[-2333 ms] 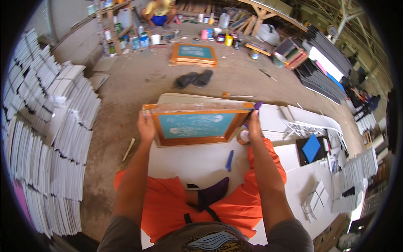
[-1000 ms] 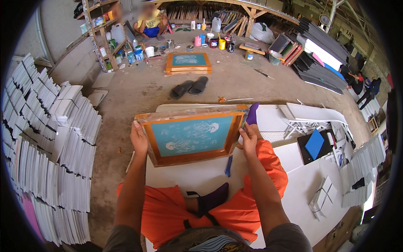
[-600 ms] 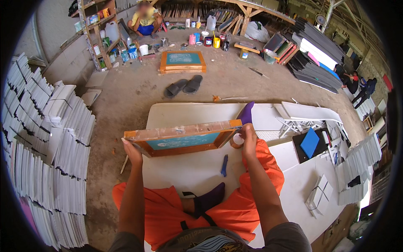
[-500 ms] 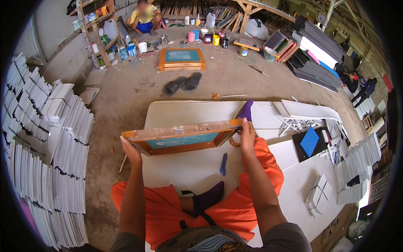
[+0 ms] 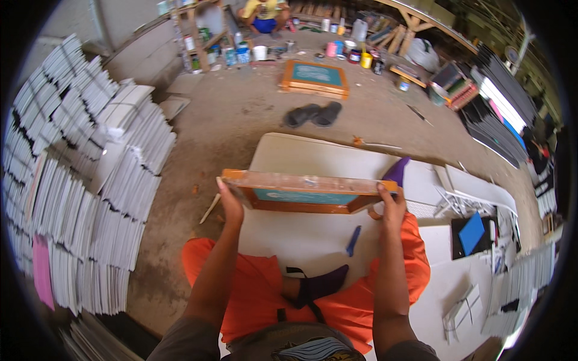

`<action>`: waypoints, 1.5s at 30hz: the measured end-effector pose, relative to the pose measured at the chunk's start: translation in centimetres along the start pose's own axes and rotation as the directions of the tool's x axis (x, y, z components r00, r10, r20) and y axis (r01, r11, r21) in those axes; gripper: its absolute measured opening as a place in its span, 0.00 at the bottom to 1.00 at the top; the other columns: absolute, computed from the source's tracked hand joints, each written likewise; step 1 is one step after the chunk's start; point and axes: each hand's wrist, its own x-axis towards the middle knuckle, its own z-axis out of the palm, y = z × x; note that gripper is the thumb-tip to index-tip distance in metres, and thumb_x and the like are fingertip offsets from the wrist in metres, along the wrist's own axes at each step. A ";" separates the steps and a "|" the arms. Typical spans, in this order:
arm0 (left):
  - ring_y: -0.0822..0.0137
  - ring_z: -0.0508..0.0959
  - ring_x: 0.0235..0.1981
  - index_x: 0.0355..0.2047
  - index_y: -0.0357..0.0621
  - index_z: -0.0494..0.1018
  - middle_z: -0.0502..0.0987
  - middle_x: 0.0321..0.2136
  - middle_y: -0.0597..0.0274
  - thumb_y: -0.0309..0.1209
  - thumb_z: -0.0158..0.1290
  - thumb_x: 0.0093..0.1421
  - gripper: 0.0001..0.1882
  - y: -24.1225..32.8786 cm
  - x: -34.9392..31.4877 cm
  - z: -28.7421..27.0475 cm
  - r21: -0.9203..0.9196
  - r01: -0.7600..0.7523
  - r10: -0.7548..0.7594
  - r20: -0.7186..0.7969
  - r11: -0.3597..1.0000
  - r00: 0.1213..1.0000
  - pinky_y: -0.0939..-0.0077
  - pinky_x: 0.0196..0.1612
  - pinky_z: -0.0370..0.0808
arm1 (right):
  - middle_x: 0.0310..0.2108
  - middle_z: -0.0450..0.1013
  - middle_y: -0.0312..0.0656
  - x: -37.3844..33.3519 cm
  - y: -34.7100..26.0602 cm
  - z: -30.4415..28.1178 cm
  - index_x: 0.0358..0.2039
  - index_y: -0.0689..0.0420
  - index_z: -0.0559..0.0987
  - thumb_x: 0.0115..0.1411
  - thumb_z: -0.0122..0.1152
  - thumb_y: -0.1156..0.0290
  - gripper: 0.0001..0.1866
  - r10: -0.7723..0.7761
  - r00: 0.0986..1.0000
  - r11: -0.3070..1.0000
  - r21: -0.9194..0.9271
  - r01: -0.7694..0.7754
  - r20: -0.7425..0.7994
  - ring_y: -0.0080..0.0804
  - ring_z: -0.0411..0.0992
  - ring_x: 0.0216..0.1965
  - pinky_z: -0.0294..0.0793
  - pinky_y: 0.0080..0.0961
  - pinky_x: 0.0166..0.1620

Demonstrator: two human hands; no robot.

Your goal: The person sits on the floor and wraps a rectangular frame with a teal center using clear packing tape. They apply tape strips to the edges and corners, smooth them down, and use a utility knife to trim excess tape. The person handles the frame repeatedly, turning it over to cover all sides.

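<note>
Between my two hands I hold a wooden silk-screen frame (image 5: pixel 301 182) on edge, its teal mesh with a pale design showing below the thick upper rail. My left hand (image 5: pixel 231 206) grips the left end, the thumb against the corner. At the other end my right hand (image 5: pixel 392 207) is closed around the right corner. The frame is raised over a white board (image 5: pixel 271 234), where I sit with legs folded. A blue slim tool (image 5: pixel 354 240), perhaps a cutter, lies on the board before my shin. Partly hidden behind my right hand is a brown tape roll (image 5: pixel 374 212).
Another stack of screen frames (image 5: pixel 315 79) lies on the floor ahead, with dark sandals (image 5: pixel 313 114) nearer. Tall stacks of white sheets (image 5: pixel 90 198) line the left. Paint containers (image 5: pixel 366 59) and a crouching person (image 5: pixel 264 15) are at the back. A blue panel (image 5: pixel 471 233) lies at right.
The view has turned left, so the scene sits further right. The screen frame's right end has dipped relative to its left, and its mesh shows more narrowly. Both hands keep their hold.
</note>
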 end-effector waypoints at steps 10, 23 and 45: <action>0.62 0.79 0.45 0.51 0.30 0.75 0.82 0.42 0.51 0.57 0.55 0.66 0.36 8.6 -3.3 3.4 0.426 -0.040 0.000 0.093 0.904 0.996 0.68 0.51 0.73 | 0.44 0.68 0.37 0.3 1.6 0.5 0.45 0.53 0.72 0.60 0.70 0.62 0.18 -0.021 1.000 1.000 -0.005 0.021 0.017 0.25 0.66 0.43 0.67 0.19 0.21; 0.66 0.80 0.42 0.45 0.30 0.76 0.82 0.41 0.53 0.51 0.59 0.64 0.29 9.9 -4.5 4.0 0.477 0.011 -0.073 0.112 0.879 0.991 0.73 0.47 0.74 | 0.42 0.71 0.37 1.3 3.7 -1.1 0.47 0.58 0.74 0.63 0.68 0.61 0.19 -0.123 0.992 0.990 -0.058 0.125 0.025 0.25 0.68 0.47 0.73 0.21 0.39; 0.54 0.75 0.56 0.58 0.28 0.72 0.77 0.53 0.42 0.60 0.35 0.73 0.41 9.8 -3.0 3.4 0.649 -0.090 -0.026 0.167 0.756 0.986 0.65 0.61 0.67 | 0.40 0.69 0.36 0.4 1.2 0.6 0.48 0.52 0.72 0.65 0.64 0.51 0.21 -0.064 0.998 0.979 -0.195 0.060 -0.013 0.25 0.68 0.38 0.70 0.22 0.23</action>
